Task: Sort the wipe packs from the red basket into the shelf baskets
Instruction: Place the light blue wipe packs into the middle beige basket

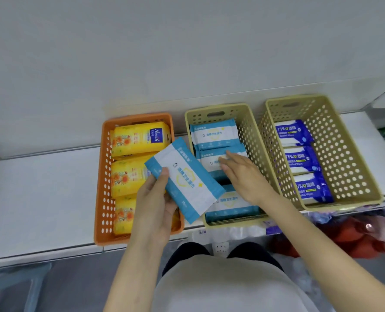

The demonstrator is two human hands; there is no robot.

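Ok, status. Left hand (155,206) grips one light-blue-and-white wipe pack (184,179), thumb on the top face near its left edge, fingers curled underneath. The pack is up off the shelf, lying diagonally. It sits over the gap between the orange basket (99,167) and the middle cream basket (252,136) and overlaps both.

Right hand (243,174) is just right of the held pack and reaches into the middle cream basket. Its fingers are straight and close together and it holds nothing. Its fingertips (230,156) touch the second matching pack (209,162) lying in there.

Beyond the right fingertips, a far matching pack (214,134) lies at the back end of that basket. Below the right wrist, a near matching pack (229,206) lies at the front end, partly covered by the held pack.

Left of the left hand and partly under it, the orange basket holds yellow packs (139,140) in a row. Three show, and the nearest is partly hidden by the palm.

Right of the right hand is the right cream basket (344,149), with three dark-blue packs (301,159) in a row along its left wall.

All three baskets sit side by side on a white shelf (40,188), and both hands are above it.

Right of the right forearm and under the shelf edge there is a red shape (348,235). It is too blurred to tell whether it is the red basket.
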